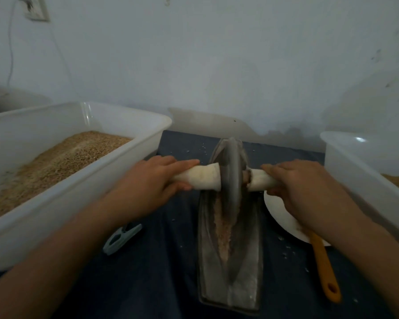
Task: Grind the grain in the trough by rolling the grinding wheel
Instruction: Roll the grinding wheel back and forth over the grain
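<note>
A long grey metal trough (249, 268) lies lengthwise on the dark cloth in front of me. Pale crushed grain (224, 229) fills its central groove. The grey grinding wheel (232, 173) stands upright in the groove, in the trough's far half. A cloth-wrapped axle handle (206, 177) sticks out on each side of the wheel. My left hand (152, 180) grips the left handle. On the other side my right hand (302, 183) grips the right handle (260, 179). Both forearms reach in from the bottom corners.
A big white tub (78, 162) of brown grain stands at the left, a second white tub (364, 171) at the right. A white plate (279, 215) with an orange-handled tool (324, 265) lies right of the trough. A pale blue clip (120, 237) lies at the left. A wall stands close behind.
</note>
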Available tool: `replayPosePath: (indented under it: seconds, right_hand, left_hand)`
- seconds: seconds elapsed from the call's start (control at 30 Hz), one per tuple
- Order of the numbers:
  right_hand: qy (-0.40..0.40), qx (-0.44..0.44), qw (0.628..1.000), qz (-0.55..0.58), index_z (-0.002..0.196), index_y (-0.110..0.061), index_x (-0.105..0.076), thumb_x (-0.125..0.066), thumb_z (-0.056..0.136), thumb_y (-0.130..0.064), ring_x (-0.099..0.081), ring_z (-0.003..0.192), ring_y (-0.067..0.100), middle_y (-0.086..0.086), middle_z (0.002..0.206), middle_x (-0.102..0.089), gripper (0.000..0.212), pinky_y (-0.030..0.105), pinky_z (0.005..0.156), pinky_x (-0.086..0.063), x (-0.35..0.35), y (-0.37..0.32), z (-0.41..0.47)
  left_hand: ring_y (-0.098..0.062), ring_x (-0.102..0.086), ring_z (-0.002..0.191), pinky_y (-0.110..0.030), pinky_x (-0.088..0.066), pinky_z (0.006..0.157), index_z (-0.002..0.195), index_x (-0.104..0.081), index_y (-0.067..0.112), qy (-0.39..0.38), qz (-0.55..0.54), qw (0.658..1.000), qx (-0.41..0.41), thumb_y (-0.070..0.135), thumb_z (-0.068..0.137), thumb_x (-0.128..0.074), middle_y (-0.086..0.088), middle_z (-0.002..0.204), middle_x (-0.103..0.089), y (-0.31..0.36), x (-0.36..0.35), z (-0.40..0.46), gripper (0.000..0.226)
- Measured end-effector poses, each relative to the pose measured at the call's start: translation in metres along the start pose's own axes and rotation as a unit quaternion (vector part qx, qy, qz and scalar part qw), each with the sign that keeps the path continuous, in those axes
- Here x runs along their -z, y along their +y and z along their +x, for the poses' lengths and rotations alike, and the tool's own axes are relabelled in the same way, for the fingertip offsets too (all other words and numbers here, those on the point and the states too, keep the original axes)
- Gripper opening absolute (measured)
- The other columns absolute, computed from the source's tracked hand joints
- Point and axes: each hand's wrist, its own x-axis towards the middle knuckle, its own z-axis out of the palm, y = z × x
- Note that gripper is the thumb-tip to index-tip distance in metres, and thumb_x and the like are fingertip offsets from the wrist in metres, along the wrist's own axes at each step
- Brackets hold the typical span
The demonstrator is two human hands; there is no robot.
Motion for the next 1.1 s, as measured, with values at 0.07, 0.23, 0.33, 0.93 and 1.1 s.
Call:
replayPosePath:
  seconds: [0.07, 0.23, 0.33, 0.93, 1.1]
  right_hand:
    - [0.004, -0.016, 1.0, 0.0, 0.141, -0.035, -0.03, -0.048, 0.094, -0.038, -0.045, 0.12, 0.01, -0.013, 0.134, -0.049, 0.05, 0.024, 0.1, -0.029, -0.006, 0.002, 0.003]
    - [-0.02, 0.054, 0.998, -0.003, 0.123, -0.038, -0.045, -0.048, 0.092, -0.044, -0.051, 0.106, 0.01, -0.013, 0.117, -0.057, 0.032, 0.024, 0.087, -0.031, 0.012, -0.003, -0.011]
    - [-0.063, 0.098, 0.993, -0.013, 0.12, -0.038, -0.047, -0.047, 0.091, -0.047, -0.051, 0.104, 0.006, -0.015, 0.114, -0.056, 0.031, 0.021, 0.078, -0.027, 0.031, -0.005, -0.021]
    - [-0.022, 0.047, 0.999, 0.009, 0.125, -0.04, -0.044, -0.048, 0.092, -0.044, -0.052, 0.105, 0.009, -0.014, 0.115, -0.057, 0.034, 0.024, 0.088, -0.032, 0.011, -0.001, -0.01]
    - [-0.087, 0.103, 0.991, -0.023, 0.121, -0.038, -0.045, -0.045, 0.091, -0.05, -0.052, 0.104, 0.005, -0.014, 0.115, -0.056, 0.032, 0.021, 0.075, -0.024, 0.04, -0.006, -0.025]
  left_hand:
    - [-0.011, -0.049, 0.098, -0.03, -0.04, 0.086, 0.141, -0.033, 0.037, 0.041, 0.041, 0.998, -0.016, 0.039, 0.091, -0.052, 0.004, 0.112, -0.055, -0.001, -0.007, 0.005, 0.054]
    - [0.004, -0.053, 0.092, -0.018, -0.038, 0.081, 0.126, -0.037, 0.058, -0.076, -0.108, 0.991, -0.004, 0.045, 0.083, -0.059, 0.02, 0.103, -0.057, -0.005, 0.014, -0.002, 0.05]
    - [0.009, -0.054, 0.107, -0.014, -0.042, 0.093, 0.124, -0.045, 0.056, -0.189, -0.216, 0.958, -0.007, 0.05, 0.076, -0.058, 0.026, 0.117, -0.061, -0.006, 0.033, -0.01, 0.05]
    - [0.003, -0.052, 0.091, -0.013, -0.036, 0.077, 0.134, -0.037, 0.051, -0.074, -0.07, 0.995, 0.0, 0.047, 0.084, -0.055, 0.018, 0.103, -0.056, 0.001, 0.015, -0.004, 0.053]
    - [0.01, -0.055, 0.106, -0.014, -0.042, 0.091, 0.125, -0.046, 0.055, -0.201, -0.215, 0.956, -0.012, 0.057, 0.071, -0.057, 0.031, 0.115, -0.06, 0.0, 0.041, -0.013, 0.055]
